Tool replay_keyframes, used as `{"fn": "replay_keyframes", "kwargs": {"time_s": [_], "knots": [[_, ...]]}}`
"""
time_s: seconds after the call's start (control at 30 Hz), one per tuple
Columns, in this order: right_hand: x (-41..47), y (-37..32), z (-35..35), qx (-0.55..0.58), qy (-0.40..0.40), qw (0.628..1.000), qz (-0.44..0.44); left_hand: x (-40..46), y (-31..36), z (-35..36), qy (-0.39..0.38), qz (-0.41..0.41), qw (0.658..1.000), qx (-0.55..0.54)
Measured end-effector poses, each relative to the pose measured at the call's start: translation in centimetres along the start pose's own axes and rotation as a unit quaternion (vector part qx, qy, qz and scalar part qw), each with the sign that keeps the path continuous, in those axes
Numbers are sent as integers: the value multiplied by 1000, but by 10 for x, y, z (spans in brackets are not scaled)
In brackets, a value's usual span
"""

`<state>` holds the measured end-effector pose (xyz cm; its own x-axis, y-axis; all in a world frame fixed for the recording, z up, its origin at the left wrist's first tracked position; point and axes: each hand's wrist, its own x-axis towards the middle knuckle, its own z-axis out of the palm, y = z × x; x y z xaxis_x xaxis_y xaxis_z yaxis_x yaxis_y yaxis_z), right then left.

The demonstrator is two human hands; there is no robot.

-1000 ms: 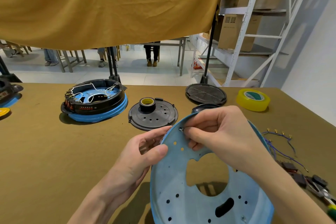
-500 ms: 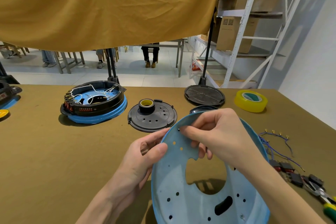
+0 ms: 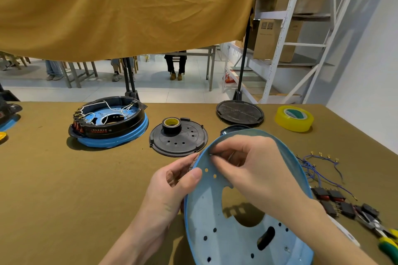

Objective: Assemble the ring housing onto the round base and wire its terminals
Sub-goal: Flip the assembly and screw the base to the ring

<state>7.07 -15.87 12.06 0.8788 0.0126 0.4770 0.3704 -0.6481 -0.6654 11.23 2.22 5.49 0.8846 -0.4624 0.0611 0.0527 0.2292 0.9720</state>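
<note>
Left grip [image 3: 172, 180]: thumb on the pale inner face, fingers curled behind the rim, clamping the blue round base [image 3: 232, 241] at its far-left edge. Right grip [image 3: 247, 165]: fingertips pinched together on something small and pale, likely a fastener, at a rim hole just right of the left thumb. Base: held tilted above the counter [image 3: 75, 189], near edge low, far rim raised. Hole lies directly under the right fingertips. Ring housing: apparently behind the base, mostly hidden.

Round base [image 3: 226, 241] pale blue – cloth [image 3: 129, 6] mustard – tape roll [image 3: 294, 118] yellow – lid [image 3: 178, 139] black.
</note>
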Motion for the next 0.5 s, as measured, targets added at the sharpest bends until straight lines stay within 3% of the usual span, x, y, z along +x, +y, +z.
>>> {"fn": "replay_keyframes", "kwargs": {"time_s": [0.17,0.33,0.5], "knots": [[-5,-3,0,-141,38,985,-89,-3,1,1,13,14,999,30],[-7,-5,7,-201,53,974,-91,-4,3,3,35,32,998,44],[-9,-15,2,-181,-8,982,-55,-5,4,3,42,38,997,50]]}}
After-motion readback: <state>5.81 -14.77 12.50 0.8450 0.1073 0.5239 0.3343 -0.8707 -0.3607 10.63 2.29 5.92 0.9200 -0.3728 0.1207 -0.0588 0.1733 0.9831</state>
